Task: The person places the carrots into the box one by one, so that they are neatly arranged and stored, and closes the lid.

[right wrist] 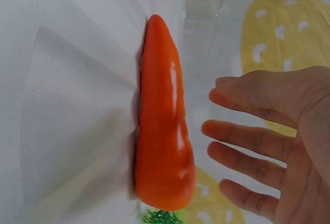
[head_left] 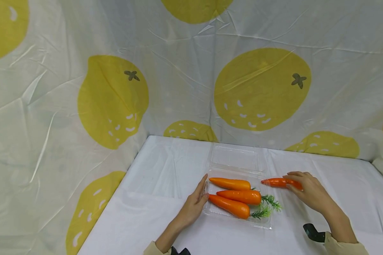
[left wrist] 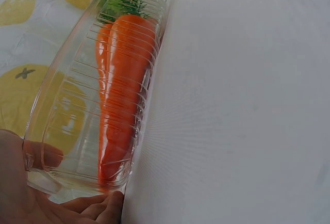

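A clear plastic clamshell box [head_left: 261,222] lies with its lid folded back on the white-covered table. Inside it are three orange carrots: an upper carrot [head_left: 231,183], a middle carrot [head_left: 242,197] and a lower carrot [head_left: 231,206], their leafy green tops toward the right. My left hand [head_left: 193,207] grips the box's left end; the left wrist view has its fingers around the clear rim [left wrist: 38,105]. To the right of the box lies a single carrot [right wrist: 164,126], narrow end toward the box. Over its thick end is my right hand [head_left: 311,191], fingers spread and apart from the carrot.
The transparent lid [head_left: 236,158] lies flat behind the box, toward the back edge of the table. A white cloth [head_left: 348,187] with creases covers the table. Behind and at the left hangs a curtain [head_left: 178,71] printed with yellow lemons.
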The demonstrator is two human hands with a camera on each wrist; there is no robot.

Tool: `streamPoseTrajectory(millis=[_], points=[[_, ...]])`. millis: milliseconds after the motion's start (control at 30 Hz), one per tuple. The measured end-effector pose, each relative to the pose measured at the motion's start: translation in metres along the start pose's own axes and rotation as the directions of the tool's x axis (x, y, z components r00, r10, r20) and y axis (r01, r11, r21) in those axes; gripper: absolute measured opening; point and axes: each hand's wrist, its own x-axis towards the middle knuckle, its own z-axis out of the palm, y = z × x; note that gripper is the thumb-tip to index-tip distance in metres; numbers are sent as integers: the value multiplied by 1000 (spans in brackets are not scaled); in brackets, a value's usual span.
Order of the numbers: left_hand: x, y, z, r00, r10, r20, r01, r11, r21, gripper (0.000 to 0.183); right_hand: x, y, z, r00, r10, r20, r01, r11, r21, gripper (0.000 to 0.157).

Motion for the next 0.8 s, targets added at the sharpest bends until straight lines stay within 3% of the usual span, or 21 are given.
streamPoseTrajectory(millis=[433,800], points=[[0,0,0,1000,-5,6,5,1000,-2,64,2,4,5,999,13,42,-13,1000,2,29],[2,-3,0,1000,-7,6,7,1000,4,64,2,7,10,1000,11,26,-11,1000,-25,33]])
